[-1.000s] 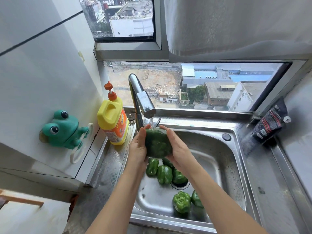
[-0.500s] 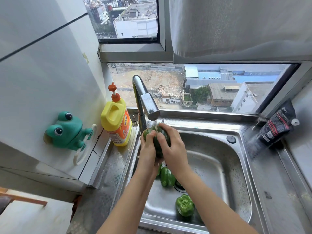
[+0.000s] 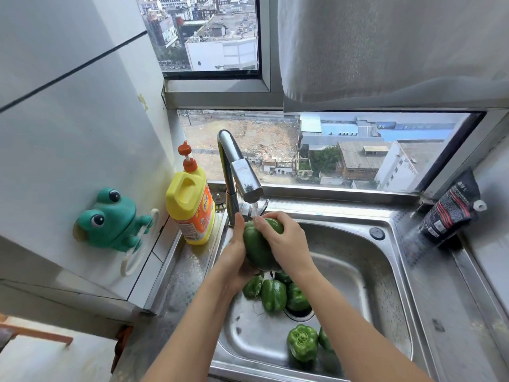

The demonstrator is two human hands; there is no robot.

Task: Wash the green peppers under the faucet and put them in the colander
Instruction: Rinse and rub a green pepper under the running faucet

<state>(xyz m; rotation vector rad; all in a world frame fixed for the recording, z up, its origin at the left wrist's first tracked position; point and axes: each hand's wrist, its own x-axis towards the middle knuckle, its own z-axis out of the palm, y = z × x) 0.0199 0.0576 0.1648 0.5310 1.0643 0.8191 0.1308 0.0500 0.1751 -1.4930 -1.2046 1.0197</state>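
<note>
Green pepper: clasped by curled left hand and right hand; long axis tilted, upper end under faucet.

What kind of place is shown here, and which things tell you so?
Most likely a home kitchen, high in a city building: a steel sink with a running faucet, a yellow dish soap bottle beside it, and a green pepper held under the water.

Bright daylight from the window, soft shadows, sharp focus, wide-angle bending at edges.
</note>
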